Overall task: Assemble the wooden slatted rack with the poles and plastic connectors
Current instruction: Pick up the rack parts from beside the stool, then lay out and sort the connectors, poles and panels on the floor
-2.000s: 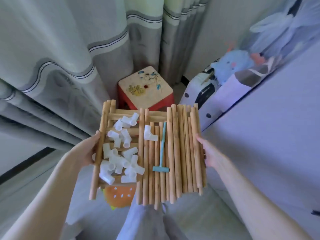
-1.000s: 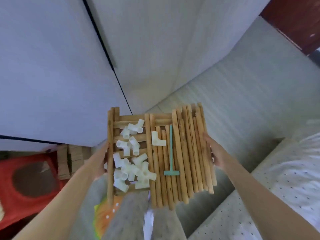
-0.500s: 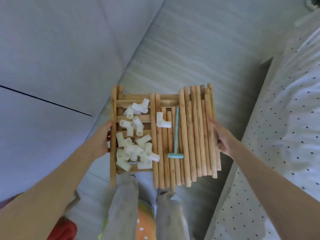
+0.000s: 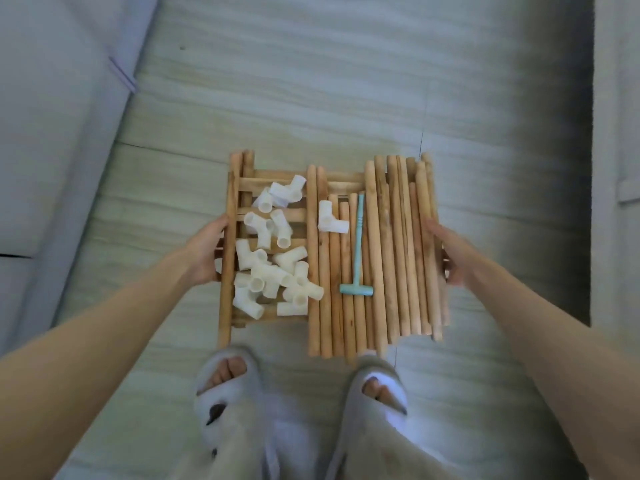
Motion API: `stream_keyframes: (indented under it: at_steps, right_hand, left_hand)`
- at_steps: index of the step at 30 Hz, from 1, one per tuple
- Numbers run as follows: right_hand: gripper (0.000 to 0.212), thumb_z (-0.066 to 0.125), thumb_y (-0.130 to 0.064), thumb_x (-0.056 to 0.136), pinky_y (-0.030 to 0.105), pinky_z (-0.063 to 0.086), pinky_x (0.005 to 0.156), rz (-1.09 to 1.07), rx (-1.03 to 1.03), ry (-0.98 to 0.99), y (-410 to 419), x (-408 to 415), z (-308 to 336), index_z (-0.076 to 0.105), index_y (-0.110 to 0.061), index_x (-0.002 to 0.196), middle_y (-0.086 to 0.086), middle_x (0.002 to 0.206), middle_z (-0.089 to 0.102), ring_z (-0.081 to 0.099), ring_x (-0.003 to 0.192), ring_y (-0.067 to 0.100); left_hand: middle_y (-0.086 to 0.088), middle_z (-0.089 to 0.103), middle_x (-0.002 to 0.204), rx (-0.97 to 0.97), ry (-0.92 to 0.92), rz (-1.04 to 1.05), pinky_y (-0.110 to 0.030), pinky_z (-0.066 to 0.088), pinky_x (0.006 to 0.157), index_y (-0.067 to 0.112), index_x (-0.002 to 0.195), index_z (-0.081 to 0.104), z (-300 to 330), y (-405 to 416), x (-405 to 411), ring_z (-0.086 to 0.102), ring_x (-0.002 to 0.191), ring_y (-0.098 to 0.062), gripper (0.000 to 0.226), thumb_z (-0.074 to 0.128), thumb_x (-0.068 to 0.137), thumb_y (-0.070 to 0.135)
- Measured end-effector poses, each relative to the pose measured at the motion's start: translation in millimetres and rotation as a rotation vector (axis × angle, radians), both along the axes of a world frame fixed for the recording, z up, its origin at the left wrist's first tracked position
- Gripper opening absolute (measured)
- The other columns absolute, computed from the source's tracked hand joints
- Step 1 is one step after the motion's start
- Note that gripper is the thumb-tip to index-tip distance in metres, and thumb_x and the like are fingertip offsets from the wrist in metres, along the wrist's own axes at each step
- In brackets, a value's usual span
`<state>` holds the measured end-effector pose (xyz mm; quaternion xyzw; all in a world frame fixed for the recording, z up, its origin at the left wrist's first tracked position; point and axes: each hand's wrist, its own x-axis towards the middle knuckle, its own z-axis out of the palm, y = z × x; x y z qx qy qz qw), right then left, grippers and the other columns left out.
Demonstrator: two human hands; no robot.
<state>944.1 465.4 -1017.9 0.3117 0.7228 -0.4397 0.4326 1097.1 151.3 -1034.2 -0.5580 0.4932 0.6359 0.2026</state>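
I carry a wooden slatted rack panel (image 4: 231, 216) flat over the floor. My left hand (image 4: 204, 254) grips its left edge, fingers tucked under the side rail. At the right edge my right hand (image 4: 450, 254) holds the stack, fingers partly hidden underneath. Several white plastic connectors (image 4: 273, 268) lie piled on the left half, and one more connector (image 4: 329, 218) sits apart near the middle. Several wooden poles (image 4: 394, 251) lie side by side on the right half. A small teal mallet (image 4: 357, 251) rests on the poles.
Pale wood-look floor (image 4: 311, 81) lies below. My feet in grey open-toe slippers (image 4: 228, 382) stand just behind the stack. A grey-lilac bed or cabinet side (image 4: 52, 116) runs along the left, and another pale furniture edge (image 4: 620, 133) along the right.
The view has swung from the curtains and stool down to the floor. The stack sits lower and squarely in front of my feet. Both hands keep the same hold on its edges.
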Motion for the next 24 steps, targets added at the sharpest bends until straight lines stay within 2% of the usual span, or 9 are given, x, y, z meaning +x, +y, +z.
stream_keyframes:
  at_steps: [3,6,10,14,16,19,21,24]
  right_hand:
    - [0.059,0.052,-0.054,0.089,0.042,0.04,0.095,-0.003,-0.016,0.015,8.2,-4.4,-40.0,0.046,-0.015,0.132,0.005,0.118,0.05,0.047,0.106,0.023]
    - [0.061,0.054,-0.055,0.087,0.043,0.042,0.097,-0.034,-0.02,0.044,15.3,-9.9,-64.6,0.047,-0.014,0.132,0.006,0.121,0.053,0.05,0.103,0.023]
    - [0.065,0.055,-0.058,0.085,0.04,0.046,0.083,-0.058,-0.035,0.066,17.9,-14.3,-76.3,0.05,-0.012,0.131,0.005,0.109,0.057,0.055,0.088,0.02]
    - [0.066,0.056,-0.057,0.085,0.04,0.045,0.082,-0.08,-0.053,0.113,16.7,-16.4,-80.2,0.049,-0.011,0.132,0.001,0.095,0.055,0.053,0.08,0.018]
    - [0.069,0.056,-0.059,0.084,0.04,0.045,0.081,-0.08,-0.055,0.114,16.0,-18.6,-80.9,0.049,-0.011,0.132,0.0,0.091,0.054,0.053,0.078,0.017]
    - [0.074,0.056,-0.063,0.081,0.043,0.046,0.083,-0.06,-0.044,0.101,17.4,-20.4,-86.5,0.047,-0.01,0.133,0.004,0.105,0.055,0.054,0.084,0.02]
    - [0.073,0.055,-0.062,0.083,0.042,0.045,0.084,-0.059,-0.04,0.122,16.1,-23.8,-90.8,0.047,-0.01,0.133,0.007,0.115,0.055,0.053,0.087,0.021]
    - [0.069,0.052,-0.058,0.087,0.037,0.041,0.091,-0.062,-0.023,0.196,12.3,-31.5,-93.9,0.046,-0.008,0.134,0.007,0.131,0.053,0.05,0.102,0.021]
  left_hand:
    - [-0.004,0.056,0.09,-0.013,0.016,-0.034,-0.043,0.047,0.071,0.02,0.08,0.06,-40.3,6.0,-12.9,0.053,0.084,-0.023,0.032,0.041,0.096,0.041]
    - [-0.005,0.055,0.092,-0.009,0.023,-0.069,-0.046,0.046,0.077,0.02,0.082,0.059,-63.7,7.5,-23.2,0.052,0.085,-0.024,0.029,0.042,0.095,0.04]
    - [-0.005,0.055,0.089,-0.029,0.03,-0.1,-0.045,0.046,0.076,0.02,0.078,0.058,-75.6,5.8,-36.3,0.051,0.084,-0.023,0.028,0.043,0.094,0.037]
    - [-0.005,0.053,0.088,-0.037,0.037,-0.12,-0.045,0.044,0.085,0.019,0.078,0.059,-81.4,3.5,-45.4,0.049,0.084,-0.023,0.03,0.043,0.094,0.038]
    - [-0.006,0.054,0.09,-0.042,0.026,-0.108,-0.044,0.045,0.081,0.018,0.081,0.057,-83.1,2.2,-47.8,0.05,0.083,-0.024,0.028,0.043,0.094,0.038]
    - [-0.006,0.055,0.093,-0.06,0.008,-0.091,-0.043,0.045,0.07,0.017,0.091,0.055,-84.5,2.4,-53.7,0.052,0.083,-0.024,0.024,0.041,0.094,0.036]
    - [-0.006,0.057,0.091,-0.098,0.014,-0.128,-0.04,0.044,0.066,0.017,0.089,0.057,-82.4,2.7,-60.0,0.053,0.08,-0.023,0.025,0.04,0.095,0.034]
    - [-0.006,0.058,0.092,-0.136,0.07,-0.188,-0.039,0.046,0.069,0.018,0.082,0.059,-75.4,1.4,-71.9,0.054,0.081,-0.023,0.027,0.039,0.095,0.031]
